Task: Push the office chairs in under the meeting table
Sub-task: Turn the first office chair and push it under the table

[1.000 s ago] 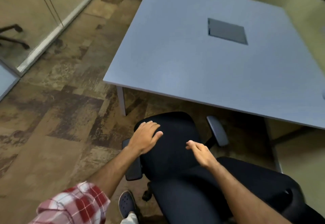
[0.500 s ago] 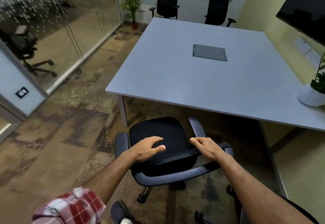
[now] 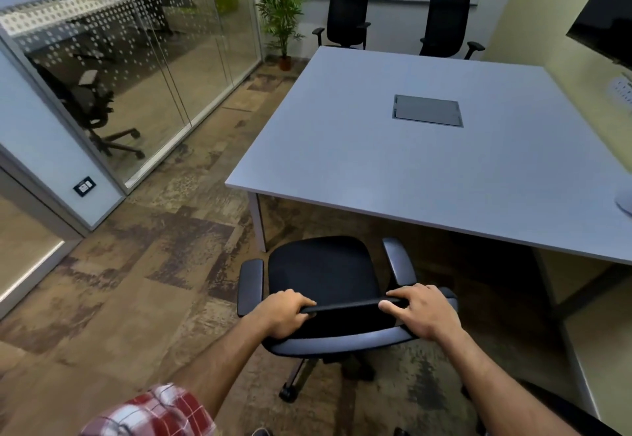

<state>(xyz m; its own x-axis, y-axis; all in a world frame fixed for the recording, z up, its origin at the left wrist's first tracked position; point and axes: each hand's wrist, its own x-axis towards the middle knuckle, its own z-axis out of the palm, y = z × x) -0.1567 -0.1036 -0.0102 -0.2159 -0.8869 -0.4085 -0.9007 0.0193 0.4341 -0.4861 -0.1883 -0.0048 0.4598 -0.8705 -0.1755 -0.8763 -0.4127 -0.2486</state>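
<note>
Both hands gripping office chair [image 3: 321,275] backrest

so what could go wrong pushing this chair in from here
1. The chair sits close to the table's near-left corner, so its left armrest may catch the table leg if pushed straight.
2. The right armrest looks raised; it may strike the meeting table edge rather than pass beneath.
3. Both hands, left hand and right hand, grip the backrest top, so the castered chair could swivel off line.
</note>
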